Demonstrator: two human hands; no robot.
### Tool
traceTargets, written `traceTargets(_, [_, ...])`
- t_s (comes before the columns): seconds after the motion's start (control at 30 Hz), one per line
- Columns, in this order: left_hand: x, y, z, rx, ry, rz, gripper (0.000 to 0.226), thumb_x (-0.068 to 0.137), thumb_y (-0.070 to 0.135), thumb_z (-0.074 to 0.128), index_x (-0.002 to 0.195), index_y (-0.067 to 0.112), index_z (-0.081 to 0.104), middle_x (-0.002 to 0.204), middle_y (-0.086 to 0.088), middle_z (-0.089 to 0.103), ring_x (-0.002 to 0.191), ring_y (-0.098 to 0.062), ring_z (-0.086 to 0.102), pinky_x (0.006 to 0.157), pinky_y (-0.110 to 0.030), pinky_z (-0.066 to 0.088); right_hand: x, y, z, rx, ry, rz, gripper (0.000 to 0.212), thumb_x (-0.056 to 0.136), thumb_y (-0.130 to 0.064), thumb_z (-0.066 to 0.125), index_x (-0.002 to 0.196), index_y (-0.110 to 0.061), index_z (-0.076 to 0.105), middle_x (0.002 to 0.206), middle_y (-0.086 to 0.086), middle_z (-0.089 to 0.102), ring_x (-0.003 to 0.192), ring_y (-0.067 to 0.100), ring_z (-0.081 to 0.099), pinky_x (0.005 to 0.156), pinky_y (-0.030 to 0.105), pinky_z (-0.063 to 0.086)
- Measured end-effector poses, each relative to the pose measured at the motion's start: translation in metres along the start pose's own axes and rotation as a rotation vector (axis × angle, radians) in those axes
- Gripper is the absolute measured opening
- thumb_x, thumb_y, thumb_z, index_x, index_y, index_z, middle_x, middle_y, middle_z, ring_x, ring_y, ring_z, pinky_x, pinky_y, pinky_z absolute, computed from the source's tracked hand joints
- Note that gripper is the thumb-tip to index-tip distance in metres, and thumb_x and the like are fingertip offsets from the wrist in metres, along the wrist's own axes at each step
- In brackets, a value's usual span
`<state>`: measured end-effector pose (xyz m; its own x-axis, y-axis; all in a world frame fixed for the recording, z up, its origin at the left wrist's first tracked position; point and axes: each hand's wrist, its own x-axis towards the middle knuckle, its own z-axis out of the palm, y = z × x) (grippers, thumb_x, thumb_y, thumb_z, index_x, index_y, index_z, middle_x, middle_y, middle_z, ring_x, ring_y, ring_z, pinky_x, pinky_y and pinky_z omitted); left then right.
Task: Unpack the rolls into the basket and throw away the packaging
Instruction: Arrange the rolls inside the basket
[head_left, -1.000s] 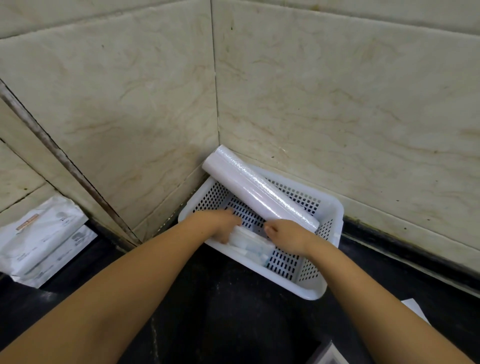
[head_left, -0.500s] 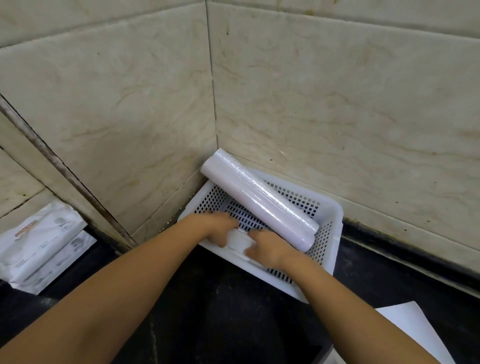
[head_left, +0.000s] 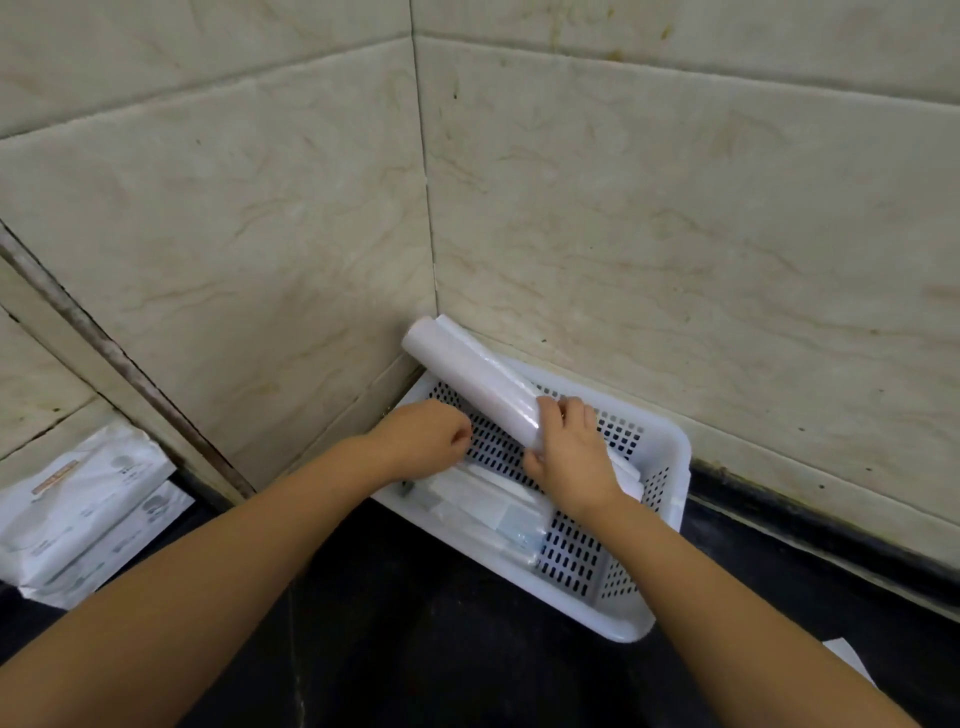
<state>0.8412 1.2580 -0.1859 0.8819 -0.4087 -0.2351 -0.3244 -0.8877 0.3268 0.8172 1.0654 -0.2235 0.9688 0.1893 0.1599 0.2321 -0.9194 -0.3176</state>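
A white perforated basket (head_left: 660, 597) sits on the dark counter in the tiled corner. A long white roll (head_left: 467, 379) leans in it, its upper end sticking out over the far left corner. My right hand (head_left: 569, 457) grips the roll's lower end. My left hand (head_left: 428, 434) hovers over the basket's left side with its fingers curled shut; whether it holds anything is hidden. A flat clear-wrapped pack (head_left: 488, 506) lies along the basket's near side, below both hands.
Two white printed packets (head_left: 83, 514) lie stacked on the counter at far left. A white paper corner (head_left: 847, 657) shows at lower right. Tiled walls close in behind and to the left of the basket.
My right hand left the flat pack and rose to grasp the roll's lower end. My left hand let go of the pack and drew up. The pack now lies uncovered in the basket.
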Motion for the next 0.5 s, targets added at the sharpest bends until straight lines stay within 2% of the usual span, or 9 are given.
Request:
traceTargets(0.03, [0.004, 0.006, 0.005, 0.059, 0.053, 0.046, 0.028, 0.090, 0.019, 0.045, 0.063, 0.015, 0.051, 0.071, -0.006, 0.054, 0.064, -0.020, 0.049, 0.056, -0.030, 0.035, 0.001, 0.003, -0.008, 0.064, 0.038, -0.003, 0.057, 0.086, -0.021, 0.056, 0.137, -0.010, 0.035, 0.123, 0.014, 0.043, 0.110, 0.026, 0.039, 0.094, 0.035, 0.041])
traceTargets(0.07, [0.010, 0.013, 0.011, 0.112, 0.125, 0.113, 0.022, 0.090, 0.017, 0.046, 0.073, 0.013, 0.059, 0.080, -0.007, 0.057, 0.072, -0.022, 0.054, 0.058, -0.030, 0.037, 0.003, 0.007, -0.017, 0.124, 0.074, 0.001, 0.058, 0.086, -0.022, 0.058, 0.137, -0.010, 0.035, 0.121, 0.014, 0.043, 0.109, 0.025, 0.039, 0.092, 0.032, 0.040])
traceTargets(0.1, [0.018, 0.019, 0.017, 0.153, 0.190, 0.189, 0.018, 0.090, 0.013, 0.047, 0.092, 0.013, 0.065, 0.095, -0.008, 0.061, 0.084, -0.024, 0.056, 0.064, -0.032, 0.041, 0.007, 0.012, -0.026, 0.169, 0.096, 0.012, 0.058, 0.086, -0.022, 0.059, 0.138, -0.011, 0.035, 0.121, 0.013, 0.042, 0.109, 0.025, 0.039, 0.090, 0.029, 0.038])
traceTargets(0.17, [0.039, 0.031, 0.028, 0.248, 0.239, 0.292, 0.038, 0.088, 0.006, 0.048, 0.125, 0.013, 0.054, 0.127, -0.008, 0.054, 0.115, -0.025, 0.050, 0.092, -0.037, 0.042, 0.015, 0.023, -0.042, 0.228, 0.086, 0.045, 0.059, 0.086, -0.023, 0.060, 0.139, -0.011, 0.035, 0.121, 0.013, 0.041, 0.110, 0.026, 0.040, 0.087, 0.026, 0.032])
traceTargets(0.2, [0.048, 0.036, 0.031, 0.312, 0.245, 0.291, 0.048, 0.087, 0.005, 0.049, 0.133, 0.014, 0.046, 0.137, -0.008, 0.048, 0.127, -0.025, 0.042, 0.106, -0.042, 0.034, 0.018, 0.029, -0.047, 0.240, 0.065, 0.047, 0.058, 0.087, -0.022, 0.060, 0.138, -0.011, 0.035, 0.122, 0.014, 0.041, 0.111, 0.027, 0.040, 0.087, 0.025, 0.031])
traceTargets(0.23, [0.055, 0.040, 0.034, 0.375, 0.281, 0.277, 0.052, 0.085, 0.005, 0.051, 0.136, 0.014, 0.043, 0.139, -0.008, 0.046, 0.131, -0.024, 0.039, 0.112, -0.047, 0.028, 0.021, 0.033, -0.049, 0.236, 0.038, 0.037, 0.057, 0.087, -0.021, 0.060, 0.137, -0.010, 0.037, 0.122, 0.015, 0.041, 0.112, 0.028, 0.041, 0.087, 0.024, 0.030])
traceTargets(0.3, [0.062, 0.044, 0.038, 0.449, 0.383, 0.242, 0.048, 0.081, 0.009, 0.059, 0.129, 0.014, 0.052, 0.126, -0.008, 0.056, 0.122, -0.026, 0.049, 0.110, -0.046, 0.034, 0.024, 0.038, -0.048, 0.215, -0.006, 0.010, 0.053, 0.087, -0.020, 0.060, 0.135, -0.008, 0.039, 0.123, 0.016, 0.043, 0.112, 0.030, 0.042, 0.085, 0.023, 0.029])
traceTargets(0.4, [0.055, 0.049, 0.043, 0.465, 0.369, 0.213, 0.038, 0.083, 0.009, 0.053, 0.120, 0.013, 0.055, 0.117, -0.008, 0.054, 0.112, -0.028, 0.049, 0.102, -0.041, 0.036, 0.028, 0.037, -0.039, 0.233, -0.032, 0.018, 0.055, 0.088, -0.018, 0.059, 0.137, -0.009, 0.038, 0.125, 0.017, 0.044, 0.112, 0.029, 0.042, 0.089, 0.026, 0.033])
traceTargets(0.5, [0.040, 0.041, 0.047, 0.462, 0.405, 0.192, 0.033, 0.077, 0.008, 0.062, 0.110, 0.014, 0.059, 0.104, -0.007, 0.058, 0.099, -0.026, 0.054, 0.083, -0.036, 0.043, 0.030, 0.036, -0.027, 0.261, -0.062, 0.032, 0.061, 0.089, -0.016, 0.057, 0.143, -0.012, 0.030, 0.129, 0.017, 0.042, 0.117, 0.031, 0.042, 0.099, 0.033, 0.036])
